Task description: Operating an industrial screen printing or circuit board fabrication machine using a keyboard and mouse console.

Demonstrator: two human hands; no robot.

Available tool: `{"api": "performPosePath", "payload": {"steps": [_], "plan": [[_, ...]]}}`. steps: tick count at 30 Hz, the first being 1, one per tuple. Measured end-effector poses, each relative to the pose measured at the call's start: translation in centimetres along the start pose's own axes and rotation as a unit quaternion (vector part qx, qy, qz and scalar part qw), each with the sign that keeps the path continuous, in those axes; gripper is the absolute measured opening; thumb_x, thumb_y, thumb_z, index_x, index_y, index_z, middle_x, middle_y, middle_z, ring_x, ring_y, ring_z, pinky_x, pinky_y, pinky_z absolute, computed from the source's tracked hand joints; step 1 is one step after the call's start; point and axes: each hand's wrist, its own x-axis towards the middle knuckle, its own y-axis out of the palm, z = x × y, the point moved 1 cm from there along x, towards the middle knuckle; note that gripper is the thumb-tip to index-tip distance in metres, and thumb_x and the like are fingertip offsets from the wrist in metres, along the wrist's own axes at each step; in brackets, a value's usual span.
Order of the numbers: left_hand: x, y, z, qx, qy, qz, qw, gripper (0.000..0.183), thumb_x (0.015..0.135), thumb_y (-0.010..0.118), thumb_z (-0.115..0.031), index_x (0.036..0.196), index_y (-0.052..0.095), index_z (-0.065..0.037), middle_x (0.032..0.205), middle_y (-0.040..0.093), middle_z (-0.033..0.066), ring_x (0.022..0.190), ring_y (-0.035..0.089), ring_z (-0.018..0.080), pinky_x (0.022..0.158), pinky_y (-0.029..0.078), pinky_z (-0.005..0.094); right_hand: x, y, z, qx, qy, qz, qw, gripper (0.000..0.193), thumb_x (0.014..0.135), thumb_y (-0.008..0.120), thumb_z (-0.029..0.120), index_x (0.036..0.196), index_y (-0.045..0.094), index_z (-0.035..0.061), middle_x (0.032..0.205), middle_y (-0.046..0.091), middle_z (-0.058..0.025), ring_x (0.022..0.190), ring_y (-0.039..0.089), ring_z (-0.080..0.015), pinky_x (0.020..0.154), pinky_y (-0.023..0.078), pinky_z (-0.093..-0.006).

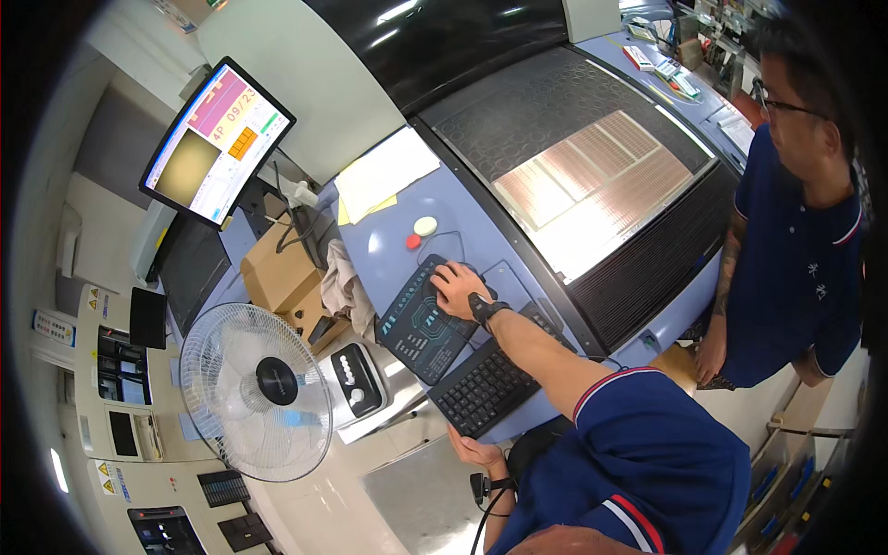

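My right hand rests on a computer mouse, mostly hidden beneath the palm, its thin cable looping out toward the back of the desk. Under it lies a black mouse pad with a blue printed pattern. A black wristband circles my right wrist. Along the pad's near side is a black keyboard, partly covered by my right forearm. My left hand is at the keyboard's near left corner by the desk edge, its fingers loosely extended and partly hidden; I see nothing held in it.
A tilted monitor stands at the upper left, above a cardboard box and a fan. White papers and a red button are on the blue desk. Right of it, a patterned copper-coloured panel lies on a machine bed. A person stands at right.
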Motion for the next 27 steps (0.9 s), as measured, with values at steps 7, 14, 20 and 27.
{"api": "performPosePath", "payload": {"steps": [7, 14, 20, 27], "plan": [[-0.3, 0.0, -0.2, -0.009, -0.018, 0.036, 0.999, 0.06, 0.107, 0.034, -0.034, 0.136, 0.058, 0.014, 0.141, 0.058, 0.0324, 0.132, 0.054, 0.0482, 0.116, 0.037, 0.0516, -0.6, -0.8, -0.8, -0.028, 0.008, -0.01, 1.0, 0.039, 0.079, 0.072, 0.014, 0.117, 0.065, 0.0069, 0.123, 0.059, -0.0124, 0.118, 0.058, -0.0349, 0.096, 0.052, -0.0465], [-0.1, 0.2, -0.3, -0.058, -0.08, 0.024, 0.995, 0.061, 0.111, 0.032, -0.036, 0.14, 0.055, 0.013, 0.143, 0.058, 0.0289, 0.134, 0.054, 0.0418, 0.116, 0.037, 0.0477, -0.1, 0.0, -0.8, -0.017, 0.006, 0.011, 1.0, 0.039, 0.08, 0.071, 0.018, 0.117, 0.063, 0.0069, 0.122, 0.059, -0.0136, 0.118, 0.056, -0.0349, 0.098, 0.05, -0.0448], [0.7, 1.3, -1.2, -0.015, -0.103, -0.014, 0.994, 0.06, 0.114, 0.031, -0.037, 0.139, 0.057, 0.011, 0.139, 0.061, 0.0264, 0.127, 0.059, 0.0382, 0.111, 0.043, 0.0455, 0.3, 0.0, -0.9, -0.021, 0.002, -0.003, 1.0, 0.037, 0.08, 0.072, 0.018, 0.114, 0.064, 0.0063, 0.124, 0.06, -0.0141, 0.118, 0.057, -0.0355, 0.097, 0.051, -0.0451], [0.8, 1.4, -0.8, 0.011, -0.068, 0.003, 0.998, 0.059, 0.113, 0.03, -0.035, 0.139, 0.058, 0.01, 0.137, 0.062, 0.0256, 0.124, 0.06, 0.0377, 0.108, 0.045, 0.0448, 0.2, 0.0, -1.4, -0.024, 0.007, -0.006, 1.0, 0.037, 0.081, 0.072, 0.019, 0.115, 0.064, 0.0066, 0.126, 0.06, -0.0138, 0.12, 0.056, -0.036, 0.099, 0.051, -0.0458]]}}
